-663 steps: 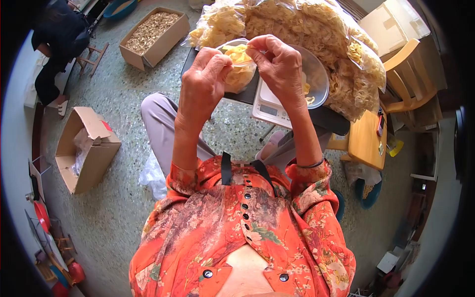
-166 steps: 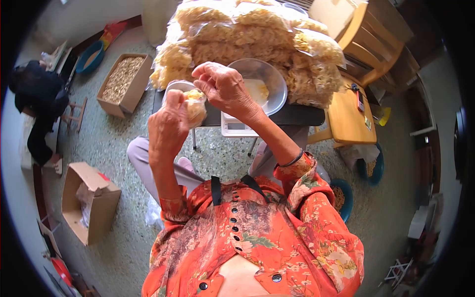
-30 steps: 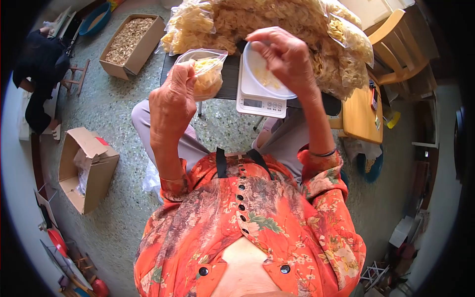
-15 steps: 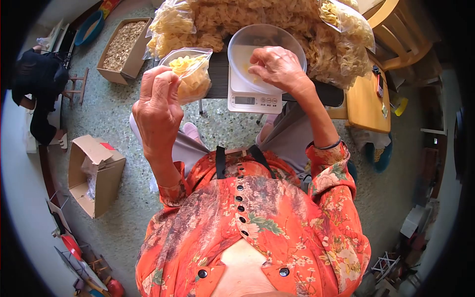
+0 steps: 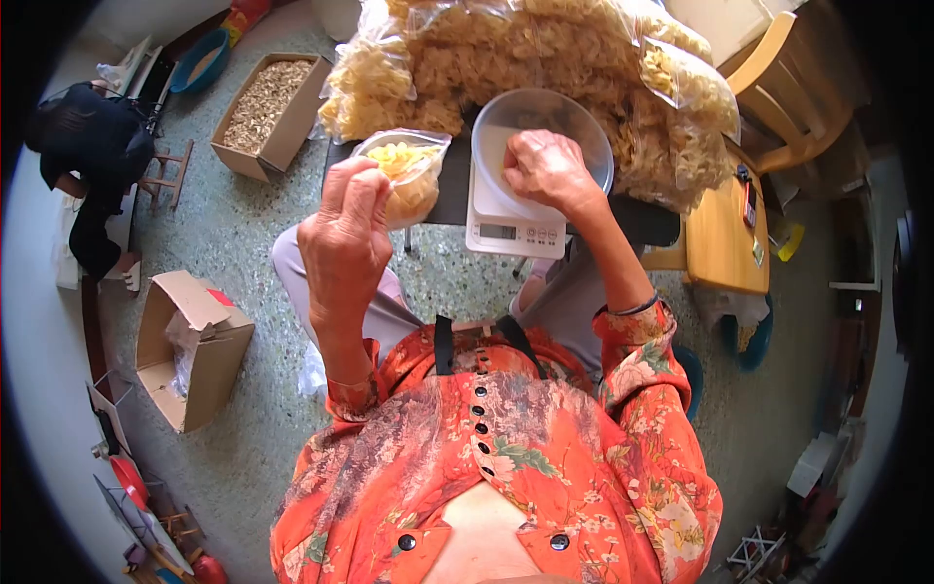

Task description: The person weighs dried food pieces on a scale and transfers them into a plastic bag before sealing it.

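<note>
My left hand [image 5: 342,238] pinches the edge of a clear plastic bag [image 5: 416,195] part filled with pale yellow dried pieces. The bag's mouth is open at the top, left of a kitchen scale [image 5: 516,237]. On that white scale sits a translucent round plastic bowl [image 5: 595,146]. My right hand [image 5: 550,170] is inside the bowl, its fingers curled in. Whatever they hold, if anything, is hidden, and so is most of the bowl's bottom. The scale's display is too small to read.
Filled clear bags [image 5: 525,58] are heaped along the back of the dark table [image 5: 647,222]. A wooden seat [image 5: 715,248] stands at right. On the floor at left are a carton of brown chips [image 5: 268,107] and an open cardboard box [image 5: 222,365]. Another person [image 5: 92,136] bends over at far left.
The view has shifted, so the table and bowl appear lower and slightly further right. My right fingers have curled in more inside the bowl. My left hand still grips the bag.
</note>
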Available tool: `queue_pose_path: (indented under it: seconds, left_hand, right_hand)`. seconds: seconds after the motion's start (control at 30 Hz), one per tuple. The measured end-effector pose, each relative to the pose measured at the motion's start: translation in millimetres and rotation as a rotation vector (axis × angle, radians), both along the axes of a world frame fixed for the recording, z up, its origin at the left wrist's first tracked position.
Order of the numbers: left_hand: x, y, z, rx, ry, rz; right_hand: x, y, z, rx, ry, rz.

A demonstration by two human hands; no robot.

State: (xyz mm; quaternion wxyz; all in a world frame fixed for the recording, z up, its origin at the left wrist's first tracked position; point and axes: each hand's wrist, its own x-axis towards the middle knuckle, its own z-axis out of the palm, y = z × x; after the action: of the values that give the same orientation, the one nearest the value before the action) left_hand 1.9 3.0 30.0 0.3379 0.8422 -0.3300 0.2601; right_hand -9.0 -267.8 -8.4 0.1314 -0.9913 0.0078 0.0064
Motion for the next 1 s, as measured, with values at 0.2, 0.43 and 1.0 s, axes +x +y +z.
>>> queue_pose_path:
  seconds: [0.2, 0.43, 1.0]
  left_hand:
    - [3, 1, -2, -0.006, -0.07, -0.004]
    - [1, 6, -6, 0.02, -0.051, -0.04]
    - [2, 4, -17, -0.045, -0.044, -0.064]
  right_hand:
    - [-7, -4, 15, 0.035, -0.077, -0.035]
    - [-14, 58, 79, 0.41, -0.557, 0.188]
    - [-41, -21, 51, 0.299, -0.369, -0.005]
